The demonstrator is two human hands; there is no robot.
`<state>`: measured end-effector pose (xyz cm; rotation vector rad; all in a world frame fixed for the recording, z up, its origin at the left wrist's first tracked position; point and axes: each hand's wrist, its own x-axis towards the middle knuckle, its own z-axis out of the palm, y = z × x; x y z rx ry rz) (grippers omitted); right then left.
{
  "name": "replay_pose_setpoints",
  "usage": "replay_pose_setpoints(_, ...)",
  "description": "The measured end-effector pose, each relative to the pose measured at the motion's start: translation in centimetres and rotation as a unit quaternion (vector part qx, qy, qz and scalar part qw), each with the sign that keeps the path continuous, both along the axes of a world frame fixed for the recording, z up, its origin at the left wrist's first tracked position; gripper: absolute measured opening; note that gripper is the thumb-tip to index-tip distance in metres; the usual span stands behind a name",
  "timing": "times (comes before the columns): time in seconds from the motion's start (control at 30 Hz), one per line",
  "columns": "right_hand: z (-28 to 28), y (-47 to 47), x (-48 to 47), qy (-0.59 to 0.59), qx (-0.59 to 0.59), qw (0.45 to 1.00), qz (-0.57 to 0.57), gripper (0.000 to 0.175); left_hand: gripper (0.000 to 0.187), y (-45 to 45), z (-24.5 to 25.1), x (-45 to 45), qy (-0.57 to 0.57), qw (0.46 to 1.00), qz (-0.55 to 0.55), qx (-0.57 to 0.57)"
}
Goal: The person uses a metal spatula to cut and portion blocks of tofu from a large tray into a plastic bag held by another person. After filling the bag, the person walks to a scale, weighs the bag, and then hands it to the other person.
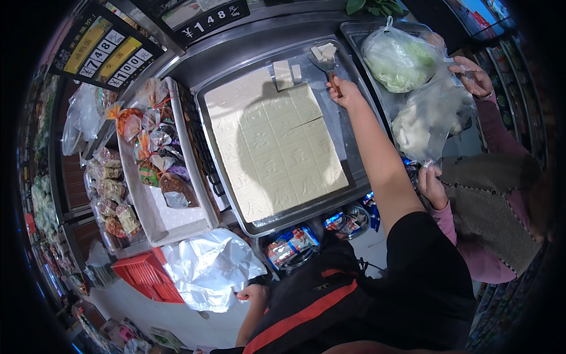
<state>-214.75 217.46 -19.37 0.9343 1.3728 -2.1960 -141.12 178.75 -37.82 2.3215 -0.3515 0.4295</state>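
A large slab of tofu (283,150), scored into squares with raised characters, lies in a metal tray (261,230). My right hand (345,92) is closed around the wooden handle of a metal spatula (326,64) at the tray's far right corner. Small pieces of tofu (326,52) rest on or against the blade. Two more cut pieces (284,74) stand near the slab's far edge. My left hand (254,293) is low in the view, its fingers curled at the edge of a thin, puffed-out plastic bag (212,270); part of the hand is hidden.
Left of the tray is a white bin (203,221) with bagged foods. Price signs (106,53) stand beyond. At right, another person's hands (475,77) hold clear bags of vegetables (398,62) over a second metal tray (353,31). Bowls of packaged goods (292,248) sit below the tofu tray.
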Motion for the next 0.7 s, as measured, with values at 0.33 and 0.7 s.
replay_pose_setpoints(0.33, 0.9, 0.9, 3.3, 0.072, -0.038, 0.997, -0.003, 0.025, 0.07, 1.2, 1.2, -2.1, 0.002, 1.0, -0.02, -0.02)
replay_pose_setpoints(0.7, 14.7, 3.3, 21.6, 0.222, -0.043, 0.974, -0.016, 0.029, 0.072, 3.3, 7.9, -9.4, 0.0, 0.996, -0.085, 0.002)
